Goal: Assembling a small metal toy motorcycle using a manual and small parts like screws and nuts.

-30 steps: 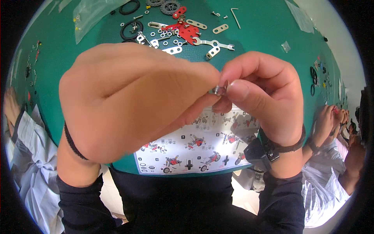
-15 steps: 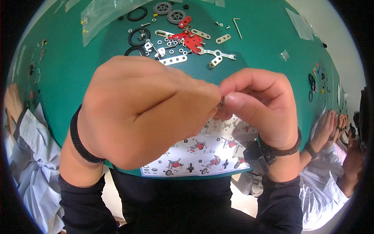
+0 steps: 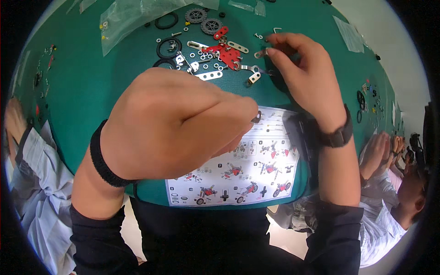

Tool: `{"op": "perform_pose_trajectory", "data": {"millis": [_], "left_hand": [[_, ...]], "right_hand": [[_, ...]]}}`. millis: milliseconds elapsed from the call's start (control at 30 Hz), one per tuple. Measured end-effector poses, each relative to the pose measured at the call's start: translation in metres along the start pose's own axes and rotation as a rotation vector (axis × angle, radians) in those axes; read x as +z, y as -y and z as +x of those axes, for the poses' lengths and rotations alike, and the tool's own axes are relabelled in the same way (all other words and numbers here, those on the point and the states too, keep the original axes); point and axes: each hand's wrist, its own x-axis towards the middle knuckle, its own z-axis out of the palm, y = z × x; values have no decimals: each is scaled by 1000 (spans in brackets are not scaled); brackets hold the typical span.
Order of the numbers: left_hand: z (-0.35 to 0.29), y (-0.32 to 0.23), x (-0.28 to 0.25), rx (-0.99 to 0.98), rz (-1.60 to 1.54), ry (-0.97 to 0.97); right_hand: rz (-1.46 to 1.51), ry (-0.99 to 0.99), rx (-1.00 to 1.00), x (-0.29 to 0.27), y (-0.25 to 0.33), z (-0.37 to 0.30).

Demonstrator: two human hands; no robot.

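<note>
My left hand (image 3: pixel 183 123) is held over the paper sheet, closed, with a small metal piece (image 3: pixel 257 117) at its fingertips. Only a dark rounded end of that piece shows; the hand hides the rest. My right hand (image 3: pixel 307 68) reaches to the far right of the parts, thumb and forefinger apart. Its thumb tip is at a short silver perforated strip (image 3: pixel 258 55); whether they touch, I cannot tell. Just beyond the fingers lies a hex key (image 3: pixel 277 30), partly covered. A flat silver wrench (image 3: pixel 250 68) and a small bent bracket (image 3: pixel 253 78) lie left of this hand.
Red perforated plates (image 3: pixel 228 57), nuts, screws, black rings (image 3: pixel 168 47) and grey wheels (image 3: pixel 211 26) cover the far middle of the green table. A printed instruction sheet (image 3: pixel 238 183) lies nearest me. Plastic bags (image 3: pixel 123 23) are at the back. Other people sit on both sides.
My right hand has left the left hand's fingertips and moved away from me to the loose parts. The left hand stays closed, slightly shifted, and more of the instruction sheet shows.
</note>
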Motion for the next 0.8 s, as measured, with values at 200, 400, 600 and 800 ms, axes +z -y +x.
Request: {"op": "perform_pose_trajectory", "data": {"millis": [200, 400, 600, 800], "left_hand": [[-2, 4, -1, -10, -18, -15], [-4, 4, -3, -8, 65, -37], [-1, 3, -3, 47, 183, -103], [-9, 6, 1, 29, 88, -184]], "right_hand": [[-74, 74, 15, 5, -13, 26], [10, 143, 72, 10, -18, 39], [-140, 327, 56, -3, -9, 41], [493, 68, 122, -27, 57, -16]]}}
